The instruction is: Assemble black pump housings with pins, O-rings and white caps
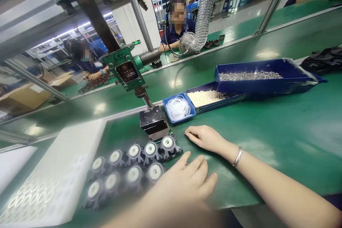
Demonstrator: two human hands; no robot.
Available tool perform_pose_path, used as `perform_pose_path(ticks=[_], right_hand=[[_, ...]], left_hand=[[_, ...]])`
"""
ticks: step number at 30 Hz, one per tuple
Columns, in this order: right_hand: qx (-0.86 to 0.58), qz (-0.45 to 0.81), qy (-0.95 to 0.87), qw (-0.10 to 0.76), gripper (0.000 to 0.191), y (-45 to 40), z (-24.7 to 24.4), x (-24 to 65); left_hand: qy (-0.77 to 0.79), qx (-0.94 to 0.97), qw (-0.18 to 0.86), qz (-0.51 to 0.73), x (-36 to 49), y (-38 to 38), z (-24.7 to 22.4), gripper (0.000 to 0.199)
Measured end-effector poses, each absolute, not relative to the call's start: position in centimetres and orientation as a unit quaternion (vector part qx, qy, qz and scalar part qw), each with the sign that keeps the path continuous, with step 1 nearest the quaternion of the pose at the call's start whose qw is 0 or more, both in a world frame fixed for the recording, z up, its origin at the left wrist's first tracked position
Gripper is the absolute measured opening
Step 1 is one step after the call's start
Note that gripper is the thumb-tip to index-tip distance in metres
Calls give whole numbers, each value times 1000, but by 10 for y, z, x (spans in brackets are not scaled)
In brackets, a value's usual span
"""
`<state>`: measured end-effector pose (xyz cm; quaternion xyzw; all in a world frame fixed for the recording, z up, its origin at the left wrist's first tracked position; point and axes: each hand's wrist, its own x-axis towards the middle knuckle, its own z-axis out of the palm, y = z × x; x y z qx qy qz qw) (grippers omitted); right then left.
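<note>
My left hand [184, 176] reaches over the near right end of two rows of black plastic housings, its fingers apart and nothing seen in them. Each housing carries a pale round disc, such as the disc [168, 143] at the right end of the back row. Further back and to the right, my right hand [204, 137] rests low over the green table, a bracelet on its wrist. Its fingers are curled together, and whatever they may hold is hidden. Just beyond it sits a small blue tray [192, 113] of thin white rings.
A green hand press [127, 71] stands over a black block [152, 119] behind the housings. Blue bins with beige bits [205, 98] and metal pins [248, 75] lie right. A white sheet [80, 146] with rings is left. Co-workers sit across the bench.
</note>
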<state>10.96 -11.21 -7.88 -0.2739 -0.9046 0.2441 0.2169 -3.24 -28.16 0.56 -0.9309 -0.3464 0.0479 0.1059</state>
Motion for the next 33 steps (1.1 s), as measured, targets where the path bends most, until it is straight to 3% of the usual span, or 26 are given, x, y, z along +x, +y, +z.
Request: perform_pose_path(ticks=[3, 7, 11, 14, 19, 24, 28, 33], right_hand=[[-281, 248, -896, 238, 22, -114, -76, 110], [-268, 272, -876, 296, 27, -121, -63, 109], [-209, 307, -860, 351, 37, -126, -55, 107], [-199, 313, -870, 325, 42, -129, -56, 111], [-141, 325, -900, 253, 60, -139, -59, 119], [-120, 392, -874, 261, 69, -144, -65, 110], [-170, 425, -845, 277, 62, -141, -69, 104], [-190, 405, -864, 232, 49, -146, -56, 102]], left_hand=[[-419, -900, 118, 34, -48, -299, 7, 62], [-541, -829, 141, 7, -67, -322, -11, 83], [-570, -812, 125, -7, -64, -321, -31, 68], [-602, -789, 120, -21, -59, -313, -31, 54], [-594, -795, 114, -51, -57, -309, -16, 58], [-527, -824, 198, -70, -45, -304, -18, 41], [-522, -806, 256, -114, -31, -302, -33, 38], [-502, -825, 234, -110, -32, -302, -40, 37]])
